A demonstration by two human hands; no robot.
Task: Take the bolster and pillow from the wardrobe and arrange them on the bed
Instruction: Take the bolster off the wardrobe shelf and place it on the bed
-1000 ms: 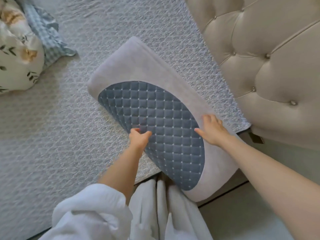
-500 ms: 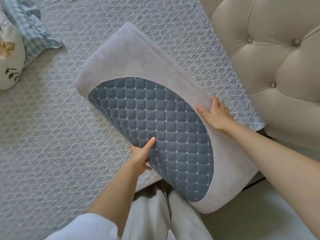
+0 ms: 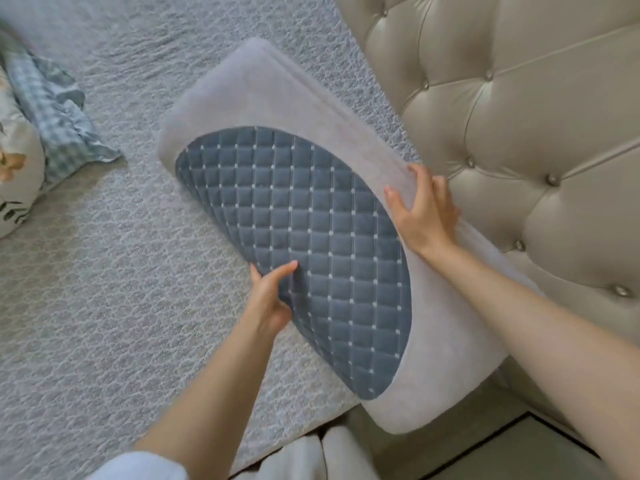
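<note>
Grey textured bedspread [image 3: 114, 306] covers the bed across the left and centre of the view, its weave a small repeating pattern. Beige tufted headboard [image 3: 519, 140], buttoned, fills the upper right. Pale floor [image 3: 540, 452] with one dark line shows at the lower right corner, beside the bed's edge.

Pillow [image 3: 277, 216]: contoured, pale grey plush sides with a quilted blue-grey panel facing the camera. It is tilted up on edge, running diagonally from upper left to lower right, its far long side near the headboard. The lower right end overhangs the bed's edge. Whether the underside touches the bedspread cannot be told.

Left hand [image 3: 270, 299]: thumb pressed on the quilted panel, fingers curled under the near edge and out of sight, gripping the pillow. Right hand [image 3: 424, 211]: fingers spread and closed over the upper plush edge, gripping it from the headboard side.

Cut off at the left frame edge: a floral-printed bolster [image 3: 14, 178], only its end visible, and blue checked fabric [image 3: 59, 119] with a frill lying just beside it on the bedspread. What the checked fabric belongs to is unclear. White sleeve [image 3: 138, 467] and pale trousers [image 3: 332, 455] are cut off at the bottom.

No containers in view.
</note>
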